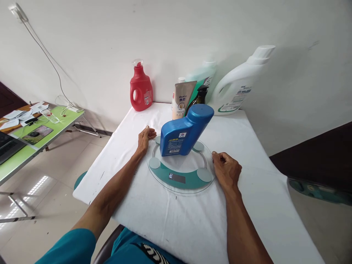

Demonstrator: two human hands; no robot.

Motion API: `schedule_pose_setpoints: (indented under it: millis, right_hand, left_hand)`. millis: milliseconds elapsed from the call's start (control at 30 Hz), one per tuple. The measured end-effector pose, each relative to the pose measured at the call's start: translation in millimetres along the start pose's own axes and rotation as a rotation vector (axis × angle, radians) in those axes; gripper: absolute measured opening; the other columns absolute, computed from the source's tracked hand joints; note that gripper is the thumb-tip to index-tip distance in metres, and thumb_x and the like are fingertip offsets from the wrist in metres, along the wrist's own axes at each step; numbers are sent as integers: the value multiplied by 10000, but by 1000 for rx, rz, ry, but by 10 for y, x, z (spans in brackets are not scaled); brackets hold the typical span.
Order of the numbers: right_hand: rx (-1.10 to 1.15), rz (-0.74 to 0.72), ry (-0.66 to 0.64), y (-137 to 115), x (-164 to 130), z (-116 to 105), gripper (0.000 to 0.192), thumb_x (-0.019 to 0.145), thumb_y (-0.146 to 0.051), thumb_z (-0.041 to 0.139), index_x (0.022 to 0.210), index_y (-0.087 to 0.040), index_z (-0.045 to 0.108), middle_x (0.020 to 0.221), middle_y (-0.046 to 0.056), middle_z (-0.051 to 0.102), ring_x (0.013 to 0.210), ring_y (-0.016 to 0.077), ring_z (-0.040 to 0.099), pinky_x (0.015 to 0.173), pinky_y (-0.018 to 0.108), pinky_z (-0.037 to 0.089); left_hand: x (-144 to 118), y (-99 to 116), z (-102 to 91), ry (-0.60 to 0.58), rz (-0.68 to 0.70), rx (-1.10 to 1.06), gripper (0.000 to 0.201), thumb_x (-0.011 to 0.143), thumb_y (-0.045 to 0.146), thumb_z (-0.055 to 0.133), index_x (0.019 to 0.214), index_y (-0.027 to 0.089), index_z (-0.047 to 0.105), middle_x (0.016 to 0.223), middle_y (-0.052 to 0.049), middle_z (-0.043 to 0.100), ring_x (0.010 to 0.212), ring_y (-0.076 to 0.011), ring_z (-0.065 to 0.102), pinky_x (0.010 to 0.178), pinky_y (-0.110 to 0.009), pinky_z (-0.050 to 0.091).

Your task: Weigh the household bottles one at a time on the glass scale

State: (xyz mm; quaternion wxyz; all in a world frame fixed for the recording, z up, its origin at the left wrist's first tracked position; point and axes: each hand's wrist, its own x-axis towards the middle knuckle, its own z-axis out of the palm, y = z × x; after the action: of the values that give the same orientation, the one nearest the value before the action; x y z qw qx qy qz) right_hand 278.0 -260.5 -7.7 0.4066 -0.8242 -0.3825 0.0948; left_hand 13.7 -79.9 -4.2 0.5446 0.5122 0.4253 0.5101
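A blue bottle (184, 131) stands upright in the middle of a round glass scale (180, 179) on the white tabletop (247, 205), so its full weight rests on the plate. The left hand (145, 138) lies flat and released against the scale's far-left rim, and the right hand (227, 169) is loosely curled at the right rim, grasping nothing, as if steadying it. Against the wall stand a red jug (140, 88), a pouch (182, 99) and a white jug (239, 86), contents unseen.
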Motion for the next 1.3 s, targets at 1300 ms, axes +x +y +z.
schedule_pose_setpoints:
  millis: [1300]
  right_hand:
    - [-3,-27,10,24,-5,7,395,813,-595,449,614,-255,462,568,23,554,602,209,472,684,362,375]
  left_hand:
    - [-22,13,7,9,8,-6,670,877,796,541,890,150,718,907,-139,761,863,-262,737,908,-461,584]
